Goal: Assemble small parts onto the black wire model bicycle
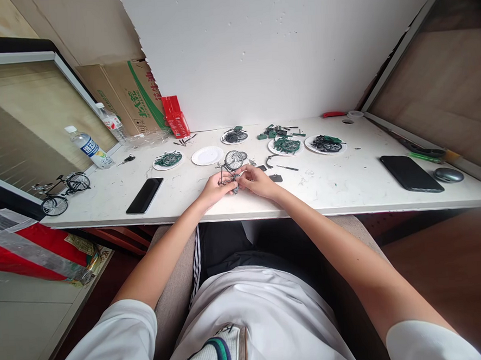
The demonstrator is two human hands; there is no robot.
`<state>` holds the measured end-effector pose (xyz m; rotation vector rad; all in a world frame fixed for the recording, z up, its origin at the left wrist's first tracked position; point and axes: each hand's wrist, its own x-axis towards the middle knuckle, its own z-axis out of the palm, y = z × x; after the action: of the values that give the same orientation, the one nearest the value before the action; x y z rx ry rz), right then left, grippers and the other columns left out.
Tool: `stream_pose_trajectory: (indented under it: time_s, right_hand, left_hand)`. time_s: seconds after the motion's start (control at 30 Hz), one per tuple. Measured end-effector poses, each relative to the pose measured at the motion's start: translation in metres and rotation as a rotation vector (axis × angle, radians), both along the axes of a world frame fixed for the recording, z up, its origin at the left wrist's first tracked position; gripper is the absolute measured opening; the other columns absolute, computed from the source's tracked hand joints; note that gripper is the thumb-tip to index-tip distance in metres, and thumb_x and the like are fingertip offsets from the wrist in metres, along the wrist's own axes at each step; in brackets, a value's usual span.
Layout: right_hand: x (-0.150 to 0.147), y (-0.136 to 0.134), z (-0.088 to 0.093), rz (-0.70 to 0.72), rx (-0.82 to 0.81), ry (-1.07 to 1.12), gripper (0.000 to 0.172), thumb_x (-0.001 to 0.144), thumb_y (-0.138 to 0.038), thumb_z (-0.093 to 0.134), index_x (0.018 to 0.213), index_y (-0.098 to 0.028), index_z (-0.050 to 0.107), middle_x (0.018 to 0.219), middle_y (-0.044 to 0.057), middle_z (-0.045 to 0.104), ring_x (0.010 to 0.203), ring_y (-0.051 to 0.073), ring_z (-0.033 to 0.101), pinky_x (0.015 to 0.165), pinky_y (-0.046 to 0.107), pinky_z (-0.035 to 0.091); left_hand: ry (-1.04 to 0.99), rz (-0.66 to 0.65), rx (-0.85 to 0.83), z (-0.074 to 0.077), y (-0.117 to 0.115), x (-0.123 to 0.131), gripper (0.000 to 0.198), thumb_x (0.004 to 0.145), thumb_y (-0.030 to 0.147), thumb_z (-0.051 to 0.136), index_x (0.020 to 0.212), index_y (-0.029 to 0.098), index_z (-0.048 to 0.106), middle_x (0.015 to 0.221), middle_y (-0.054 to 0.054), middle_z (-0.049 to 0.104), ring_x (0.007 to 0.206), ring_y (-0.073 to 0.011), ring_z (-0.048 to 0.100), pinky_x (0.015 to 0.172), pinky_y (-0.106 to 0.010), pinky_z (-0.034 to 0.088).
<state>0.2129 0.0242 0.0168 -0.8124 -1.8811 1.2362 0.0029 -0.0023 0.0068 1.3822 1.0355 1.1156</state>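
Note:
A partly built black model bicycle (234, 160) is between my hands near the front middle of the table, with one spoked wheel pointing away from me. My left hand (214, 189) grips its frame from the left, fingers closed. From the right, my right hand (259, 181) pinches the same model near its lower end, where the fingertips of both hands meet. My fingers hide much of the frame. Just beyond lie a thin black curved part (269, 161), a dark flat piece (276, 178) and a slim black screwdriver-like rod (287, 168).
A bare paper plate (207, 156) stands behind my hands. Other plates hold green parts (168, 159), (286, 145) and black parts (234, 136), (326, 144). Phones lie left (144, 196) and right (411, 173). A finished model bicycle (64, 192) and a bottle (90, 149) stand left.

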Motion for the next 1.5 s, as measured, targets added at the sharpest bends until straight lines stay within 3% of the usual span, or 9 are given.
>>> stream_pose_trajectory:
  time_s: [0.57,1.5]
  right_hand:
    - [-0.0014,0.0054,-0.0084,-0.007,0.057,0.001,0.030,0.100,-0.047,0.067,0.115,-0.022,0.061,0.077,0.000,0.070,0.076,0.020,0.069,0.077,0.036,0.055]
    - [-0.0032,0.0037,-0.0095,-0.036,0.093,-0.034,0.026,0.100,-0.045,0.064,0.113,-0.023,0.060,0.077,-0.001,0.069,0.076,0.021,0.069,0.078,0.037,0.055]
  left_hand:
    - [0.029,0.028,0.009,0.0003,-0.0006,0.0018,0.045,0.082,0.030,0.089,0.117,0.011,0.068,0.107,-0.013,0.075,0.087,-0.0167,0.071,0.067,-0.025,0.055]
    - [0.063,0.042,0.032,0.0035,-0.0030,0.0041,0.042,0.083,0.033,0.089,0.113,0.012,0.068,0.097,-0.009,0.074,0.078,-0.0143,0.069,0.065,-0.026,0.055]
